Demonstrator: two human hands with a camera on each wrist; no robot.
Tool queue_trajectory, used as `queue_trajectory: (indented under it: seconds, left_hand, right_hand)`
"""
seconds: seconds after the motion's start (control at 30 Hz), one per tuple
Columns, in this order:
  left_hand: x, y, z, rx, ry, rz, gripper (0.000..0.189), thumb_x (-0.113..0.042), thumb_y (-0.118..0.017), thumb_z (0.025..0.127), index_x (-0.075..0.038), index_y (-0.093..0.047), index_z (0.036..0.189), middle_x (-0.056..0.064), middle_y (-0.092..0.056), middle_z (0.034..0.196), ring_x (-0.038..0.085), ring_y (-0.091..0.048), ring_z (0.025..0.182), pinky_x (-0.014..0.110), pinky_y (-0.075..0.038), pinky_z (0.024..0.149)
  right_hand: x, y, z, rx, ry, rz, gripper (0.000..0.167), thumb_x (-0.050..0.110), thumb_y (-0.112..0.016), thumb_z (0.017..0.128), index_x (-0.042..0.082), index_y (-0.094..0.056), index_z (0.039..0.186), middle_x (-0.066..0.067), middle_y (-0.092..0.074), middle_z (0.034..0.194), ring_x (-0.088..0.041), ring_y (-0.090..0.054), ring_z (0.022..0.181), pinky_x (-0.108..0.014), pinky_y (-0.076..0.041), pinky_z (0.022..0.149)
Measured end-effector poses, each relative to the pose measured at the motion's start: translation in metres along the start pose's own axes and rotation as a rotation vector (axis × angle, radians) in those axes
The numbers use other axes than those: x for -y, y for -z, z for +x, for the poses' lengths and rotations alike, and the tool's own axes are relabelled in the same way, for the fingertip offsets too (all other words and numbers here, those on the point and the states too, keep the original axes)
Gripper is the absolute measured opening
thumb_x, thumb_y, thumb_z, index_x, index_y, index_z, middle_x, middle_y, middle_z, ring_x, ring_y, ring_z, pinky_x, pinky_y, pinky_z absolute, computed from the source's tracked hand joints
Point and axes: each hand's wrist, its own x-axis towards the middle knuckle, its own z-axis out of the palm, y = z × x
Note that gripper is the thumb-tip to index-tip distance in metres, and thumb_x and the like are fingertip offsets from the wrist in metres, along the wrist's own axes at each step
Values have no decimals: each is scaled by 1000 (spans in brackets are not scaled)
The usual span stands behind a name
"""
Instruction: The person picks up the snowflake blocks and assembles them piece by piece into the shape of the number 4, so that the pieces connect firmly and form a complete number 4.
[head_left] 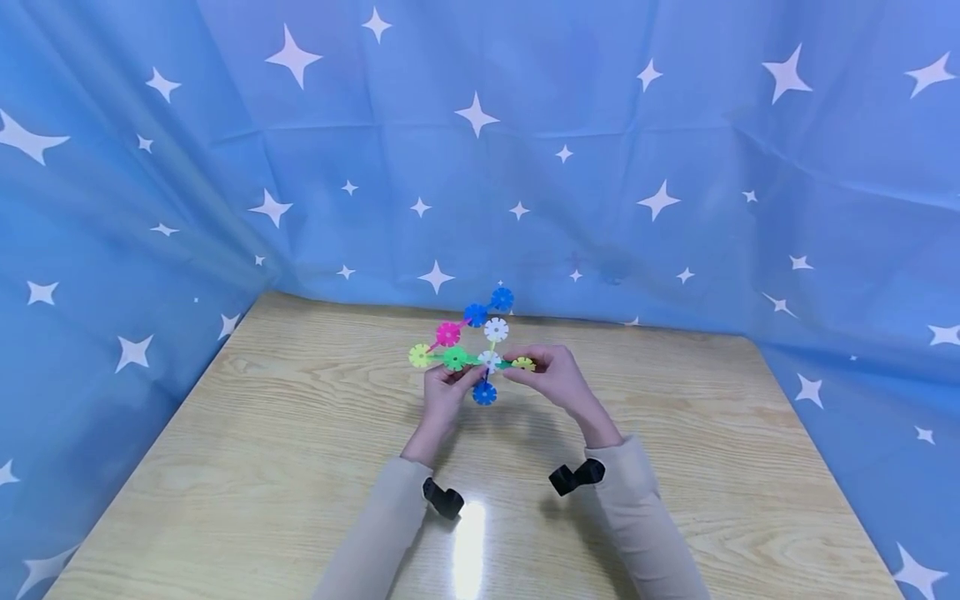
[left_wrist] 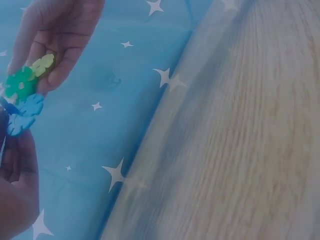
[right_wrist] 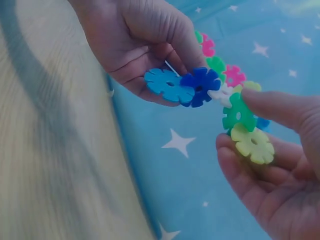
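Both hands hold a structure of interlocking snowflake discs above the table. My left hand [head_left: 444, 396] grips it near the middle, its thumb by a dark blue disc [right_wrist: 200, 87] that joins a light blue disc [right_wrist: 169, 85]. Thumb and fingers of my right hand [head_left: 555, 375] pinch a green disc [right_wrist: 238, 112] at the right end, with a yellow disc [right_wrist: 253, 146] slotted to it. Two white discs, one a white disc [head_left: 496, 329] higher up, sit near the centre. Leftward runs a green disc [head_left: 454, 358] to a yellow disc [head_left: 419, 356]; from there a pink disc [head_left: 448, 334] and blue discs [head_left: 476, 314] slant up.
Beneath the hands lies a wood-grain table [head_left: 285, 467], with a bright glare patch near its front. A blue curtain [head_left: 570, 208] with white stars hangs along the back and sides. Each wrist wears a small black camera [head_left: 442, 498].
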Motion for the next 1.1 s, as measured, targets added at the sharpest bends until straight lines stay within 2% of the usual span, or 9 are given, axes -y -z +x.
queue_trajectory:
  seconds: [0.27,0.37,0.47,0.53,0.67,0.77,0.9,1.03,1.1]
  left_hand:
    - [2,3,-3,105,65,127,19,1,-66,84,14,-64,98,8,-69,85,6,-61,74,20,-53,69]
    - [3,15,0,162,50,255,18,2,-66,84,12,-65,99,19,-68,93,18,-64,82,23,-53,72]
    - [12,32,10,158,67,372,18,4,-62,84,10,-64,101,20,-67,95,24,-64,87,29,-53,77]
    - [16,42,17,106,136,327,20,6,-57,87,12,-62,104,18,-67,90,21,-64,82,31,-54,78]
    - [17,53,27,25,341,37,31,-7,-49,96,13,-55,118,7,-64,88,12,-60,76,27,-54,77]
    - [14,54,31,103,414,-64,44,-25,-47,99,11,-52,124,5,-63,97,12,-59,83,23,-52,78]
    - [12,49,34,245,423,33,45,-29,-56,94,5,-56,123,8,-63,112,14,-58,97,27,-47,85]
    - [16,42,34,291,410,192,37,-20,-66,87,-2,-62,119,8,-63,117,18,-56,103,34,-44,91]
    - [20,40,34,290,398,240,35,-16,-68,86,-2,-63,117,9,-64,116,18,-57,101,35,-45,90]
  right_hand:
    - [-8,6,-7,-7,-89,24,25,13,-71,84,2,-69,107,-13,-68,102,-9,-24,44,-20,-25,42]
    - [-12,10,-9,-10,-92,15,24,14,-71,85,2,-70,106,-14,-67,104,-8,-22,43,-20,-24,42]
    - [-17,15,-11,-12,-86,9,23,14,-70,85,2,-70,104,-14,-67,102,-8,-20,43,-20,-23,43]
    - [-21,19,-13,-14,-92,7,22,13,-70,85,0,-70,103,-13,-67,93,-9,-19,44,-21,-23,43]
    - [-31,24,-18,-11,-139,-1,22,14,-71,84,-1,-71,101,-3,-50,59,-10,-20,45,-21,-22,43]
    - [-37,25,-21,8,-179,2,22,13,-71,84,-2,-70,100,2,-33,52,-10,-23,47,-21,-22,44]
    - [-45,24,-25,41,-209,31,22,9,-70,84,-6,-69,101,1,-49,62,-9,-26,49,-21,-24,46]
    - [-39,22,-30,74,-224,44,22,5,-68,85,-9,-67,101,-12,-61,79,-8,-29,49,-20,-27,47]
    - [-33,22,-32,89,-239,38,22,5,-67,85,-10,-67,102,-14,-58,75,-7,-30,49,-20,-28,48]
